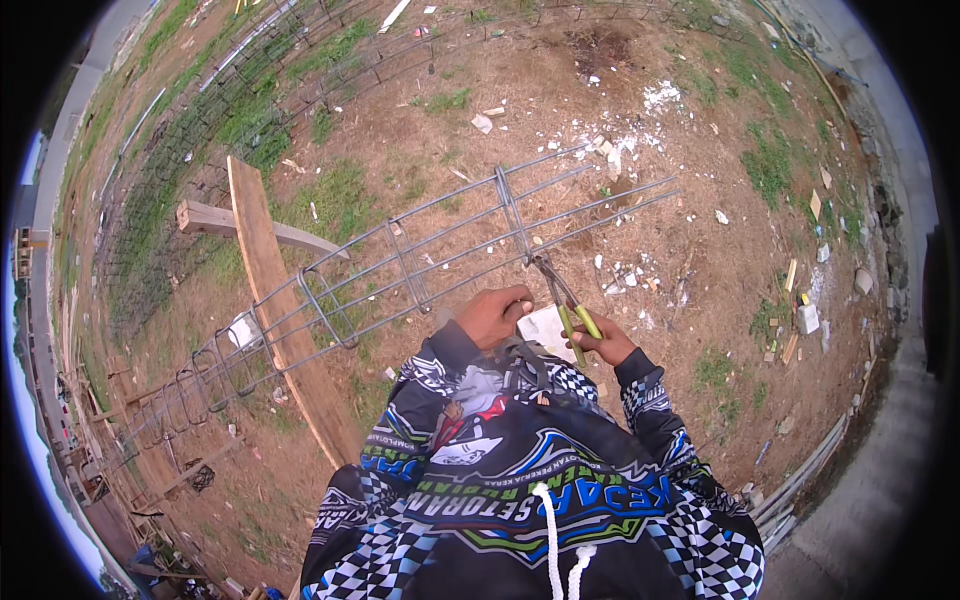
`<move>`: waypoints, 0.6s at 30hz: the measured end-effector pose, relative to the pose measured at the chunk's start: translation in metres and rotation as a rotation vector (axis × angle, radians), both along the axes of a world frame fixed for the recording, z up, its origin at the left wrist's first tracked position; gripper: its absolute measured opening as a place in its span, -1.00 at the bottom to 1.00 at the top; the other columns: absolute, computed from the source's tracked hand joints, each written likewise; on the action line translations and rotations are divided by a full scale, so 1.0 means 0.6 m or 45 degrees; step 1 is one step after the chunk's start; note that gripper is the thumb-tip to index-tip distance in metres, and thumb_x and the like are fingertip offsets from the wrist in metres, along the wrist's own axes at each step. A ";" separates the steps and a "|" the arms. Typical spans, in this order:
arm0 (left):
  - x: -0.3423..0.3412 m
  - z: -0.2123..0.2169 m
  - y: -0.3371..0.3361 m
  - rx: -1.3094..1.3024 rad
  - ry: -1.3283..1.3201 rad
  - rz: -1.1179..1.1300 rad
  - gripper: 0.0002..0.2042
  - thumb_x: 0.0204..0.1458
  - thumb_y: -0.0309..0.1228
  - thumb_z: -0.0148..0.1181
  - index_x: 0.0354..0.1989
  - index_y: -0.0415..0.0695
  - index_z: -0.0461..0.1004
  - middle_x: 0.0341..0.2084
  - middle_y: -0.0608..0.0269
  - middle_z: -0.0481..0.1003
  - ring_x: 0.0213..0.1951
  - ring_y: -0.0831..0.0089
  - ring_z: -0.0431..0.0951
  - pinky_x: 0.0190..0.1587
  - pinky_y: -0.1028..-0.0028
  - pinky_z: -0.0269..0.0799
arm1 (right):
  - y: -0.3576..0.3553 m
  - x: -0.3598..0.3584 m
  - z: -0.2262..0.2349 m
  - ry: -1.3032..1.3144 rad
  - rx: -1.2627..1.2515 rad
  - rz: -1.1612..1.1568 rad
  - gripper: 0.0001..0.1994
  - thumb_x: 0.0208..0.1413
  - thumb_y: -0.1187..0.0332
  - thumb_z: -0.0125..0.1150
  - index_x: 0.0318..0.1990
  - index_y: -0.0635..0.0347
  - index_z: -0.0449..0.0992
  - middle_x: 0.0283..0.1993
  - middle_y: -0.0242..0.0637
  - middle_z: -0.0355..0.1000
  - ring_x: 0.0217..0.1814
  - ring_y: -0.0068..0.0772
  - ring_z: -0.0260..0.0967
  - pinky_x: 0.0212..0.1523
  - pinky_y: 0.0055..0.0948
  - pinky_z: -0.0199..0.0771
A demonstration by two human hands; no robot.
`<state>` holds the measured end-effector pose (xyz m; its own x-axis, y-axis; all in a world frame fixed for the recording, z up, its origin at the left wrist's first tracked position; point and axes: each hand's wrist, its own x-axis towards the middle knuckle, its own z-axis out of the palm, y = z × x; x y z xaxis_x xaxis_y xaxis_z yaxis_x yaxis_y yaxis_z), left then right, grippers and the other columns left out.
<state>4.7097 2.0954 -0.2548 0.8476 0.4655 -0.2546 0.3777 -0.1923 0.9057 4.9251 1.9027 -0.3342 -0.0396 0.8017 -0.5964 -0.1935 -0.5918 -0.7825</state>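
My right hand (603, 338) is closed around the yellow-green handles of a pair of pincers (568, 298). The dark jaws of the pincers meet a lower bar of the steel rebar cage (410, 255), at the bottom corner of a square stirrup (511, 214). Just below the cage, my left hand (493, 316) is curled, thumb bent toward the fingers; whatever it may hold is hidden. Between my hands shows a white block-like piece (546, 328), and I cannot tell whether the left hand touches it. The cage runs from lower left to upper right.
A wooden plank (265, 255) passes under the cage, with a timber beam (215, 220) beside it. More rebar cages (215, 140) lie at the far left. White rubble (622, 150) litters the dirt ahead. A concrete strip (890, 370) borders the ground at right.
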 end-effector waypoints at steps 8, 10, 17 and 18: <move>-0.019 0.023 0.009 0.094 0.094 -0.056 -0.80 0.14 -0.34 0.03 -0.23 -0.21 0.46 -0.51 -0.05 0.47 -0.37 0.04 0.51 -0.25 0.24 0.36 | 0.015 0.006 0.047 -0.274 -0.026 0.100 -0.48 0.15 0.30 0.17 0.26 0.23 0.25 0.05 -0.16 0.45 0.02 -0.37 0.41 0.03 -0.39 0.38; -0.019 0.010 0.006 0.053 0.039 -0.033 -0.80 0.14 -0.34 0.03 -0.22 -0.21 0.47 -0.50 -0.05 0.47 -0.38 0.03 0.50 -0.25 0.25 0.36 | 0.011 0.005 0.038 -0.430 0.079 0.107 -0.46 0.13 0.28 0.19 0.25 0.23 0.26 0.08 -0.10 0.43 0.05 -0.30 0.41 0.07 -0.37 0.36; -0.020 -0.003 0.005 0.012 -0.012 -0.019 -0.80 0.13 -0.35 0.02 -0.22 -0.20 0.48 -0.46 -0.03 0.48 -0.36 0.04 0.50 -0.24 0.25 0.37 | 0.013 0.011 0.046 -0.813 0.214 0.207 -0.41 0.08 0.20 0.25 0.24 0.24 0.27 -0.11 -0.05 0.50 -0.09 -0.26 0.49 -0.04 -0.34 0.42; -0.021 -0.002 0.005 0.007 0.004 -0.015 -0.80 0.13 -0.35 0.02 -0.22 -0.21 0.48 -0.46 -0.03 0.49 -0.36 0.04 0.50 -0.24 0.25 0.37 | 0.019 0.007 0.054 -0.744 0.123 0.193 -0.45 0.09 0.19 0.25 0.19 0.25 0.31 -0.19 -0.10 0.50 -0.18 -0.31 0.48 -0.11 -0.36 0.44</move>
<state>4.6973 2.0983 -0.2560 0.8522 0.4572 -0.2545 0.3781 -0.2018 0.9035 4.9292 1.9141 -0.3021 0.1545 0.8642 -0.4789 0.3648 -0.5003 -0.7852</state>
